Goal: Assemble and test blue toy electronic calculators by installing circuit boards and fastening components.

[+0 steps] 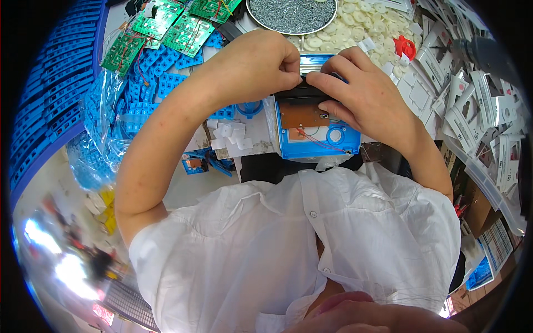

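A blue plastic casing [288,150] lies in front of me with its inside facing up. In it are a brown circuit board [295,116], thin red wires and a round blue ring. Across the casing's upper part runs a black strip-shaped part [297,95], with a silvery ribbed strip behind it. At the strip's left end my left hand [266,61] is closed, fingertips pinched; what lies between them is hidden. My right hand [366,91] grips the black part from the right, fingers bent over its far side and thumb on the near side.
Green circuit boards [189,33] and blue plastic parts [169,83] lie at the far left. A round tray of screws [294,16] stands at the back, with cream plastic discs [361,25] beside it. White parts [472,105] pile up at right; white pieces [230,136] sit left of the casing.
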Action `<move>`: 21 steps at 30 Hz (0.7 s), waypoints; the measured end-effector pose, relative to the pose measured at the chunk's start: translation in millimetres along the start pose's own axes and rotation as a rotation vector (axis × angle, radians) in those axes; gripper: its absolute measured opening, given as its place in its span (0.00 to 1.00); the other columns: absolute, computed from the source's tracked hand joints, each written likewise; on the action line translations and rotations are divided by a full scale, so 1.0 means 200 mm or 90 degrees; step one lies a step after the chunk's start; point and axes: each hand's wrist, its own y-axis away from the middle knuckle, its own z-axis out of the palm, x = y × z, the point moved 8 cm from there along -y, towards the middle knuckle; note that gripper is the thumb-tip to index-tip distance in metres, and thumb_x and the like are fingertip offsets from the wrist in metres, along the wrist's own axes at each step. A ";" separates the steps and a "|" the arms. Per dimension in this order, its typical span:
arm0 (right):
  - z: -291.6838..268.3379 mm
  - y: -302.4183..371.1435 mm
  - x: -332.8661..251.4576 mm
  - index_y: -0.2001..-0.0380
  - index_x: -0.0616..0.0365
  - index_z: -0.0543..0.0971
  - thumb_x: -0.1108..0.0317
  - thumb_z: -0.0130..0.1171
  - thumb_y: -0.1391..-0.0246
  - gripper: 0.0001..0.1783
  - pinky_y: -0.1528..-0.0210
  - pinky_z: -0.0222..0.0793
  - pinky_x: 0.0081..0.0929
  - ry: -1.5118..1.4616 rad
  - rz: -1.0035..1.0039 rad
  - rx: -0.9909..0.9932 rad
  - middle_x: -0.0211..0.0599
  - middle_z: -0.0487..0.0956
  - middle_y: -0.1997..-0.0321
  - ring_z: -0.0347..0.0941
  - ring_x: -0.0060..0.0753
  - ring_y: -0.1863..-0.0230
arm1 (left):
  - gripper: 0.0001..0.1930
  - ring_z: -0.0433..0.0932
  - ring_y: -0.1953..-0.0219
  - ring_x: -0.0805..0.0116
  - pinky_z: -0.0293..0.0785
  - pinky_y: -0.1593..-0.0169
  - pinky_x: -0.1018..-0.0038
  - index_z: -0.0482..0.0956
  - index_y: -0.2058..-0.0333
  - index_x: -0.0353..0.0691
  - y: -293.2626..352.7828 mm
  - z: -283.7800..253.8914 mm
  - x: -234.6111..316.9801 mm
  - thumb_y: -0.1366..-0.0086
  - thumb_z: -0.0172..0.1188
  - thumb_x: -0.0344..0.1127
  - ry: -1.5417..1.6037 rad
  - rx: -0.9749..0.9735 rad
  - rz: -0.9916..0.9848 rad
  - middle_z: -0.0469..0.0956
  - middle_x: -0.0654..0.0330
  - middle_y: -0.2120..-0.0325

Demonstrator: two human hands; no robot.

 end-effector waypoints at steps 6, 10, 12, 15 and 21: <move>0.00 -0.01 -0.01 0.49 0.46 0.76 0.65 0.68 0.49 0.23 0.53 0.74 0.36 0.000 -0.003 -0.004 0.33 0.74 0.57 0.69 0.43 0.53 | 0.07 0.75 0.75 0.76 0.72 0.69 0.74 0.84 0.71 0.35 -0.07 0.05 -0.13 0.41 0.68 0.33 0.109 -0.156 -0.145 0.81 0.63 0.78; 0.00 -0.01 -0.01 0.49 0.46 0.76 0.65 0.68 0.49 0.23 0.54 0.74 0.35 0.003 0.000 -0.015 0.33 0.74 0.57 0.69 0.43 0.53 | 0.09 0.76 0.74 0.77 0.72 0.68 0.75 0.85 0.71 0.35 -0.11 0.02 -0.05 0.42 0.69 0.36 0.041 -0.199 -0.132 0.82 0.63 0.77; 0.01 -0.01 -0.01 0.49 0.46 0.76 0.65 0.68 0.49 0.23 0.54 0.74 0.35 0.012 -0.001 -0.019 0.32 0.74 0.57 0.69 0.42 0.53 | 0.09 0.77 0.74 0.78 0.72 0.68 0.76 0.85 0.71 0.35 -0.11 0.02 -0.04 0.41 0.69 0.37 0.025 -0.223 -0.141 0.83 0.63 0.76; 0.00 -0.01 0.00 0.49 0.46 0.77 0.64 0.68 0.49 0.22 0.54 0.74 0.35 -0.001 -0.004 -0.021 0.31 0.74 0.57 0.69 0.42 0.53 | 0.09 0.76 0.75 0.78 0.71 0.70 0.78 0.85 0.70 0.36 -0.10 0.03 -0.08 0.40 0.68 0.37 0.064 -0.254 -0.213 0.83 0.63 0.76; 0.00 -0.01 0.00 0.47 0.45 0.77 0.65 0.69 0.49 0.25 0.54 0.74 0.34 -0.002 -0.005 -0.011 0.31 0.74 0.58 0.70 0.41 0.53 | 0.10 0.74 0.77 0.80 0.69 0.74 0.81 0.85 0.70 0.37 -0.09 0.04 -0.09 0.38 0.67 0.39 0.118 -0.273 -0.259 0.82 0.64 0.77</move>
